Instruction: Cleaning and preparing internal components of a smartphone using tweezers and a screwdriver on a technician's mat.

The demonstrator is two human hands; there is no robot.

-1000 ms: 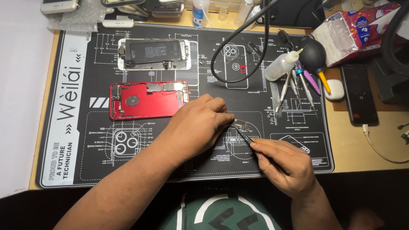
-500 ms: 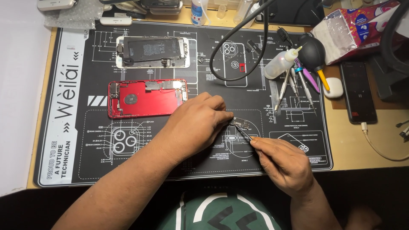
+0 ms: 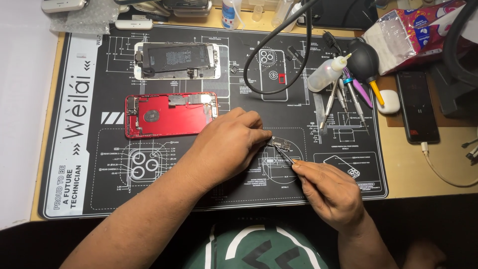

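Hands, two of them, meet near the middle of one black repair mat (image 3: 89, 199) that covers most of the bench (image 3: 428, 174). The left hand (image 3: 226, 144) lies palm down, its fingertips pinching one small circuit part (image 3: 281, 144) against the mat. The right hand (image 3: 328, 192) is closed around one pair of slim tweezers (image 3: 285, 154), whose tips touch that same part from below right.

Two opened phone pieces lie up and left of the hands: one red rear housing (image 3: 169, 114), just beside the left knuckles, and above it one white-framed screen assembly (image 3: 177, 61) with a dark panel facing up. One black cable (image 3: 294, 74) loops across the upper middle of the mat.

To the right stand one small squeeze bottle (image 3: 326, 74) and one black rubber air blower (image 3: 363, 62) with a yellow nozzle. Below them lie about four thin screwdrivers (image 3: 343, 99), fanned side by side; the exact count is hard to tell. Off the mat's right edge rest one small white case (image 3: 388, 101) and one whole dark phone (image 3: 417, 105), screen up, with one white charging cable (image 3: 443, 174) curling near its lower end.
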